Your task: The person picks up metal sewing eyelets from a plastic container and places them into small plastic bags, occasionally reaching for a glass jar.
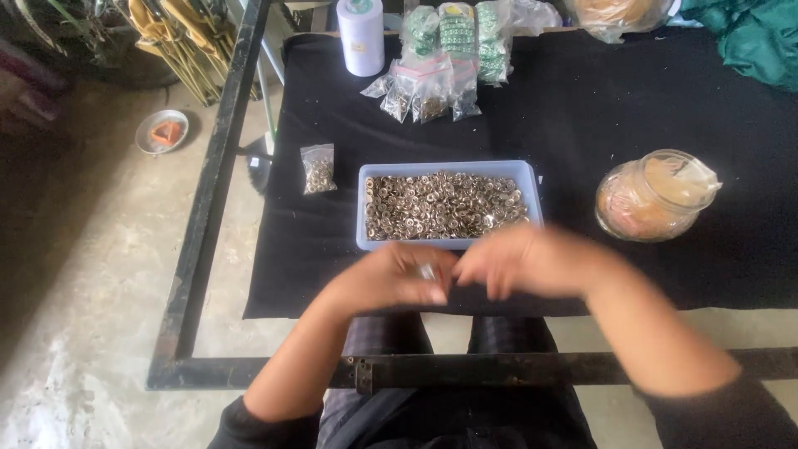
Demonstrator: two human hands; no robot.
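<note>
My left hand (391, 278) and my right hand (519, 262) meet just in front of a pale blue tray (445, 243) filled with several small metal rings (445, 205). The left hand's fingers are closed around a small clear plastic bag (427, 272). My right hand is blurred, its fingers curled against the same bag; what it pinches is too blurred to tell. Both hands hover over the near edge of the black cloth (332, 249).
A small filled bag of rings (318, 169) lies left of the tray. A glass jar (657, 196) stands at the right. A white roll (361, 35), more filled bags (424, 91) and green-banded stacks (465, 37) sit at the back. A black metal frame (208, 191) borders the cloth.
</note>
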